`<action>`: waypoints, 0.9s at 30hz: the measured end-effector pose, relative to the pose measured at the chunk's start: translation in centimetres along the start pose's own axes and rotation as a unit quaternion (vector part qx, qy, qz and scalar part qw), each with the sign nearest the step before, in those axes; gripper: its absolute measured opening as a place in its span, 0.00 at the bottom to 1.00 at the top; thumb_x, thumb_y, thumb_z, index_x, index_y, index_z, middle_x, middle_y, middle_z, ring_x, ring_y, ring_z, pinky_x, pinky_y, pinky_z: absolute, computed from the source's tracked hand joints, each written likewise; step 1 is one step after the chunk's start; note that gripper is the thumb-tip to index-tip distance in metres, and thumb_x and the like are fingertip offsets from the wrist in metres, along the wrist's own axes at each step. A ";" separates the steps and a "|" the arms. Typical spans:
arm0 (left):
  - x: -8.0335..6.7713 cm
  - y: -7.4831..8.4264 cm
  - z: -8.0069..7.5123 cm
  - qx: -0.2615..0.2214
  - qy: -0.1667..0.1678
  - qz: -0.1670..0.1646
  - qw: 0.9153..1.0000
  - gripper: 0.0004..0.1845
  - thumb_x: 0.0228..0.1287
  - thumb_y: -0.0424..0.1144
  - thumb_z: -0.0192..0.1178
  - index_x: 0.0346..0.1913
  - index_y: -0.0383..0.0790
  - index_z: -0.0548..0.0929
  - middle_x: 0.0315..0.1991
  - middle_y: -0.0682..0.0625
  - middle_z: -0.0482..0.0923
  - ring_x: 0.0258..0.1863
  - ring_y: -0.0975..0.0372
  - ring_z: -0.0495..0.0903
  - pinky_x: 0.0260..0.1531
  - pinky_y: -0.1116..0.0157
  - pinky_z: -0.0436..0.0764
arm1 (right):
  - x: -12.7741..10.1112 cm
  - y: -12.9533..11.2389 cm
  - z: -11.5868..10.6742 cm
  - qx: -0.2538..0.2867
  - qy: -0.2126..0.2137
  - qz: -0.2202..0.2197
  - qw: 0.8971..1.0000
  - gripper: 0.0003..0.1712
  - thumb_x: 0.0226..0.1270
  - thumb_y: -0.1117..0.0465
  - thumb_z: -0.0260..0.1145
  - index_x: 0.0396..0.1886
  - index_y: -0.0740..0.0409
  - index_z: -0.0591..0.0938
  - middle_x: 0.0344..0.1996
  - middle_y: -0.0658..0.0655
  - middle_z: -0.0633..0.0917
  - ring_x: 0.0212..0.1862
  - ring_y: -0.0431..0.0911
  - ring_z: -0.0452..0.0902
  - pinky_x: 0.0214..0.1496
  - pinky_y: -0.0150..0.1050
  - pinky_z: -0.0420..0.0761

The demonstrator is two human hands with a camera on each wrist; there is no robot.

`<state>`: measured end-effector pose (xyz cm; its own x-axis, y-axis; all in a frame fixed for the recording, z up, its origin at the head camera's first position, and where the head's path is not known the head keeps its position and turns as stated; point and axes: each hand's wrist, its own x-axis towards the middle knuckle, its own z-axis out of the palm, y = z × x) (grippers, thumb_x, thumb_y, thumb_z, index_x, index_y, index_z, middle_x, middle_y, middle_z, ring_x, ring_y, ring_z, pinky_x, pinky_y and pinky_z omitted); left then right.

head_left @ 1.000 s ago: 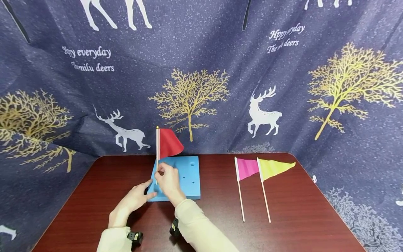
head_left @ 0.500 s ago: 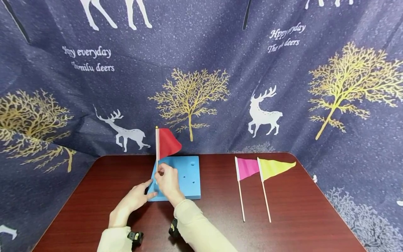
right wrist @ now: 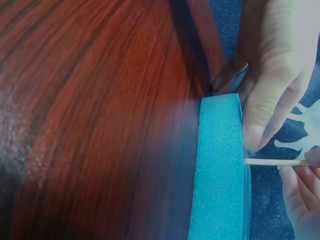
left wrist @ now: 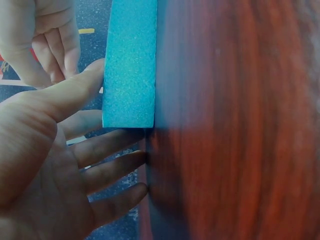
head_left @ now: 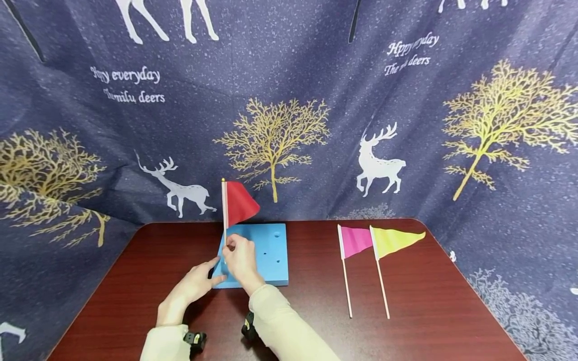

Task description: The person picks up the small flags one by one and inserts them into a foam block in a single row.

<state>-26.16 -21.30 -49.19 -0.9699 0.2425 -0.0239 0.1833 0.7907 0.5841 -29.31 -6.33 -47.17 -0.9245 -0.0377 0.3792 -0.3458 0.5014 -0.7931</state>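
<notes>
A blue foam block [head_left: 266, 255] with small holes lies on the dark wooden table [head_left: 135, 296]. A red flag [head_left: 239, 203] stands upright on its thin wooden stick at the block's near left part. My right hand [head_left: 239, 258] pinches the stick [right wrist: 272, 161] low down, just above the foam [right wrist: 220, 170]. My left hand [head_left: 194, 283] lies with straight fingers against the block's near left corner [left wrist: 131, 75]; its thumb presses on the block's top.
A pink flag [head_left: 352, 243] and a yellow-green flag [head_left: 393, 241] lie flat side by side on the table to the right of the block. A dark blue cloth with deer and trees [head_left: 289, 110] hangs behind and around the table.
The red flag has risen a little and shifted slightly left. Both hands stay in much the same place.
</notes>
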 end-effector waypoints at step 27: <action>0.2 0.2 -0.1 -0.004 -0.001 0.010 1.000 0.40 0.65 0.49 0.64 0.71 0.29 0.64 0.65 0.30 0.68 0.63 0.39 0.69 0.58 0.42 0.69 | 0.7 0.1 0.5 -0.015 -0.008 0.019 1.000 0.05 0.61 0.59 0.73 0.33 0.55 0.86 0.22 0.42 0.82 0.26 0.34 0.75 0.28 0.28 0.76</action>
<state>-26.37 -21.17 -49.03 -0.9655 0.2599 -0.0140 0.2015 0.7807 0.5916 -30.10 -6.73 -47.16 -0.9395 -0.0309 0.3411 -0.3051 0.5283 -0.7924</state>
